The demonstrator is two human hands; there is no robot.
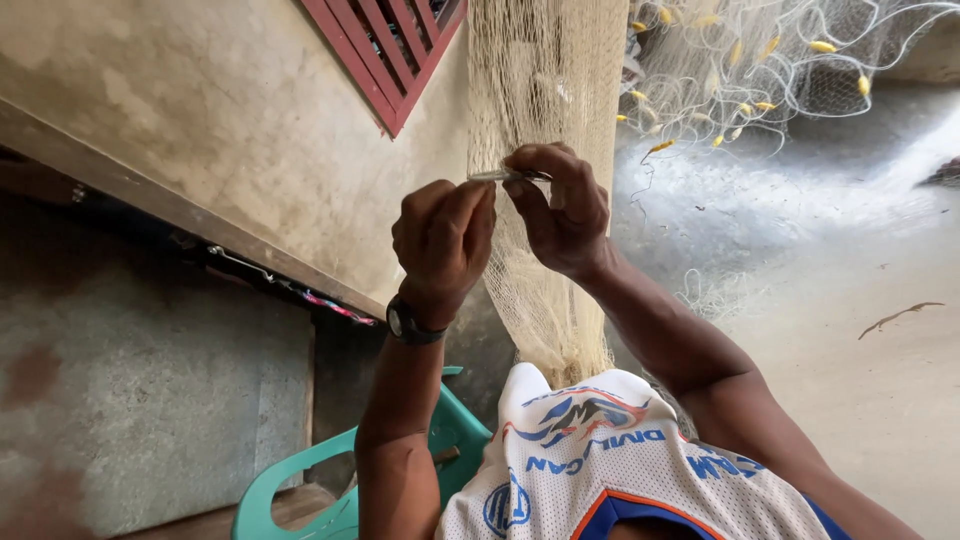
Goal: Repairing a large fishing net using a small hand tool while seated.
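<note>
A pale fishing net [545,90] hangs down the frame's centre, with open concrete floor [860,300] to the right. At mid-frame the right hand [562,208] pinches a slim netting needle [508,176] against the mesh; the left hand [442,240], fingers curled together, grips the net's left edge.

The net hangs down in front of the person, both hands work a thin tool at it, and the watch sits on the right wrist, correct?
Not quite: the head view shows the watch on the left wrist, not the right. The rest stands: the net hangs down in front, and the left hand and right hand pinch a thin tool against it.
</note>
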